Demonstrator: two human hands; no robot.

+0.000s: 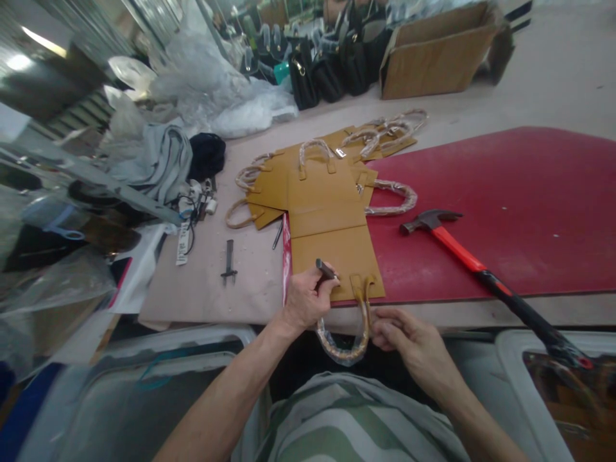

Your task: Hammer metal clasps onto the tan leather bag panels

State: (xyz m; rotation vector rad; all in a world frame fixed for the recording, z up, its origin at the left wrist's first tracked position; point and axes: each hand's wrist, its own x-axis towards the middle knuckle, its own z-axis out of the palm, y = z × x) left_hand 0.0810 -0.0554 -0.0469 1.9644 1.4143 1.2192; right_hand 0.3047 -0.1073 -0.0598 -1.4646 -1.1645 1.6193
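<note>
A mustard-coloured bag panel (332, 253) lies flat at the table's front edge. Its plastic-wrapped bag handle (344, 355) loops over that edge toward me, and one leather end stands raised off the panel. My left hand (308, 296) rests on the panel, closed around a short dark metal rod (325, 268) that looks like a punch; its lower end is hidden by the fingers. Beside the loop's right side, my right hand (414, 340) has its fingers drawn together, the fingertips against the handle. To the right, a claw hammer (462, 253) with a red and black grip lies on the dark red mat.
More mustard panels with wrapped handles (315, 151) are piled behind. The red mat (520, 205) covers the right side. A dark metal tool (229, 263) and a pen (278, 235) lie left. Black bags (332, 74) and a cardboard box (436, 61) stand at the back.
</note>
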